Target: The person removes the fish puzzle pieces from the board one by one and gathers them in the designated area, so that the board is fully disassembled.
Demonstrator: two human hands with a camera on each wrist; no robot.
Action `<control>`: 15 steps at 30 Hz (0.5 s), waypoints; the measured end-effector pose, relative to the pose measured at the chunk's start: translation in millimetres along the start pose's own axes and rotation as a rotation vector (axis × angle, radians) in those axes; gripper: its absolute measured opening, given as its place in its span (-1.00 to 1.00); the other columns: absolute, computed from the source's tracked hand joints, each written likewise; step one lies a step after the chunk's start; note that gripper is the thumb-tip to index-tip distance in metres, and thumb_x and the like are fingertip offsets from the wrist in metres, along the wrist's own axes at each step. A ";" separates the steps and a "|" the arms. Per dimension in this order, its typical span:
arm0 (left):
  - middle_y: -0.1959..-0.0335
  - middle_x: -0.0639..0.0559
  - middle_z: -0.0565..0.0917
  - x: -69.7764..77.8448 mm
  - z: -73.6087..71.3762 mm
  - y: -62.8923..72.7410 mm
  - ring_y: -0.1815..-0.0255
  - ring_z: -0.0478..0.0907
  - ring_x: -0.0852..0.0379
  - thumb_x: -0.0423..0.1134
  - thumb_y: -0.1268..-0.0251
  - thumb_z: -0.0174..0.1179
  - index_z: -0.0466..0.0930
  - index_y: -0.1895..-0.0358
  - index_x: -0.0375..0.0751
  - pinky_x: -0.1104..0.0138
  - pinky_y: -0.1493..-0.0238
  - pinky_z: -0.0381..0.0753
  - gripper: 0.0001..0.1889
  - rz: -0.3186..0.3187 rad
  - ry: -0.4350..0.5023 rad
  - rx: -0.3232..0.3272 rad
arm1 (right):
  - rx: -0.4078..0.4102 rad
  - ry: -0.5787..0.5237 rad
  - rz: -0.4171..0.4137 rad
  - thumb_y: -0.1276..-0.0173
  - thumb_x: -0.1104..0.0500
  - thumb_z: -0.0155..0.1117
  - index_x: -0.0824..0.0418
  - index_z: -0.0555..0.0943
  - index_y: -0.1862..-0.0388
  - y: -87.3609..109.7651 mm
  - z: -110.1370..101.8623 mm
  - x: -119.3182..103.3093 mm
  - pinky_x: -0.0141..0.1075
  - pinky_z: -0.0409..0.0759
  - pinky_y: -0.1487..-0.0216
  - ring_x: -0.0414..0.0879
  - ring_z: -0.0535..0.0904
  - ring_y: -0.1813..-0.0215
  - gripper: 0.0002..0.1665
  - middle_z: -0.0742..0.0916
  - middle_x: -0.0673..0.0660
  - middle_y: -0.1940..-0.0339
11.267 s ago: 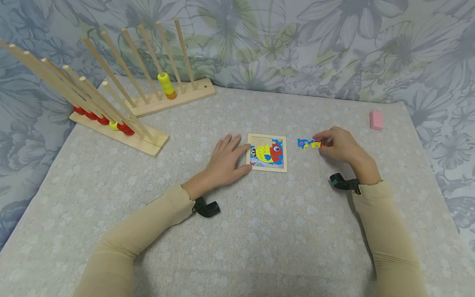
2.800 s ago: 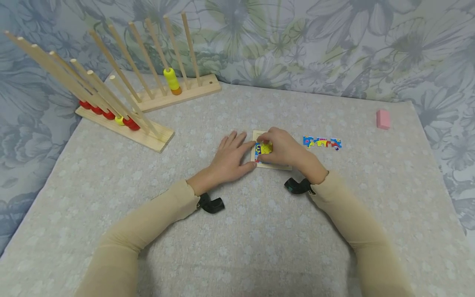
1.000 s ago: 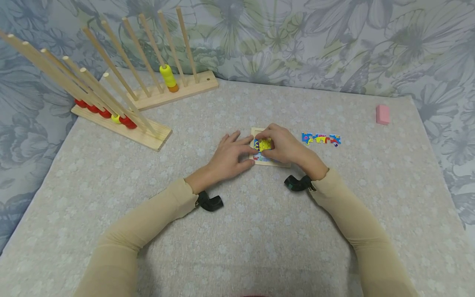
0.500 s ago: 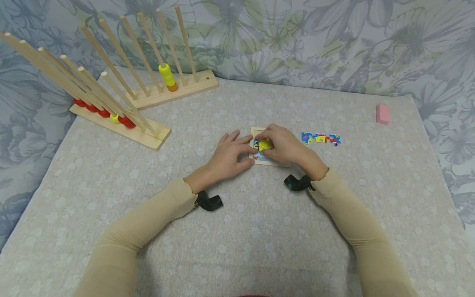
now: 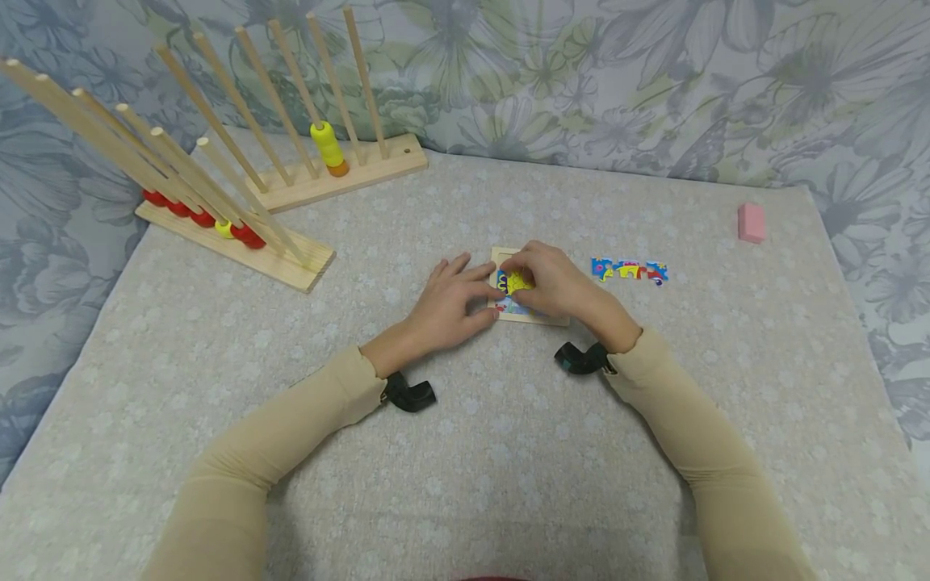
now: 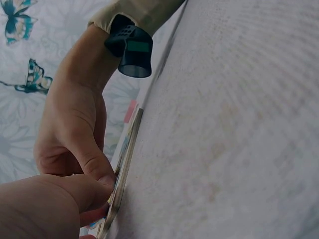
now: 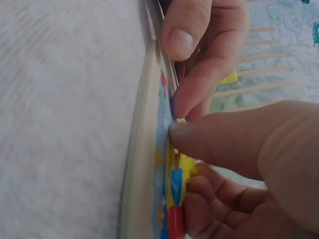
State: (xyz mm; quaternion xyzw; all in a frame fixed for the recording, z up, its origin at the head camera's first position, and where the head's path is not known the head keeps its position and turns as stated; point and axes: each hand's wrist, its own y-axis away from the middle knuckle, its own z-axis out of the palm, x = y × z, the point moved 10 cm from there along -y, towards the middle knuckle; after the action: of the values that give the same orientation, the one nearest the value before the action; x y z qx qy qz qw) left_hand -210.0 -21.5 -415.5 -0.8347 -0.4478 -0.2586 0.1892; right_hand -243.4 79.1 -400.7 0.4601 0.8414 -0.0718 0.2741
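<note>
A small wooden puzzle frame [image 5: 533, 320] with a fish picture lies flat on the table; the right hand covers much of it. The right hand [image 5: 554, 282] pinches a yellow puzzle piece [image 7: 188, 167] between thumb and fingers. In the right wrist view that piece stands up from the blue bottom strip, beside blue and red parts of the fish. The left hand [image 5: 450, 307] lies at the frame's left side with fingers extended. Its index fingertip reaches onto the picture, close to the right thumb. Three loose puzzle pieces [image 5: 629, 270] lie in a row right of the frame.
Two wooden peg stands [image 5: 312, 270] with tall rods and red, yellow and orange beads stand at the back left. A pink block [image 5: 751, 223] sits at the far right. Behind the table [image 5: 465, 468] hangs a floral backdrop [image 5: 581, 81].
The right hand has left the loose pieces and come left onto the puzzle frame. The left index finger has shifted from the frame's edge onto the picture. Over the last second both hands barely move.
</note>
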 end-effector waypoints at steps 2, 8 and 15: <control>-0.51 -0.13 0.44 0.1 -0.4 0.2 -0.62 0.12 -0.40 -0.12 -0.32 0.25 0.77 -0.08 -0.02 -0.36 -0.57 -0.06 -0.69 -0.001 0.003 0.000 | 0.009 -0.003 -0.008 -0.25 0.32 0.43 0.36 0.66 -0.14 -0.3 -0.6 -0.6 -0.17 0.46 0.12 0.04 0.47 0.19 -0.55 0.61 0.23 0.17; -0.50 -0.14 0.45 -0.6 -0.5 0.0 -0.62 0.12 -0.41 -0.12 -0.33 0.24 0.76 -0.08 -0.02 -0.37 -0.56 -0.05 -0.69 0.000 0.002 0.004 | 0.038 -0.015 -0.042 -0.21 0.34 0.46 0.37 0.66 -0.08 0.2 -3.1 -2.5 -0.15 0.51 0.09 0.06 0.50 0.17 -0.57 0.62 0.25 0.17; -0.50 -0.14 0.45 0.8 -1.1 0.2 -0.61 0.13 -0.41 -0.12 -0.33 0.25 0.76 -0.08 -0.04 -0.37 -0.56 -0.04 -0.70 0.004 0.004 0.004 | 0.038 -0.029 -0.043 -0.21 0.32 0.47 0.36 0.67 -0.11 0.3 -2.9 3.1 -0.16 0.57 0.09 0.05 0.55 0.18 -0.54 0.63 0.24 0.17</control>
State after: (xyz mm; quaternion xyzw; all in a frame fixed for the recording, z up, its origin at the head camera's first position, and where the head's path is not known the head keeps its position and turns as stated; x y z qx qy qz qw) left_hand -209.8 -21.7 -414.1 -0.8346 -0.4465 -0.2591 0.1925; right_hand -245.7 82.6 -399.8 0.4457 0.8457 -0.1002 0.2757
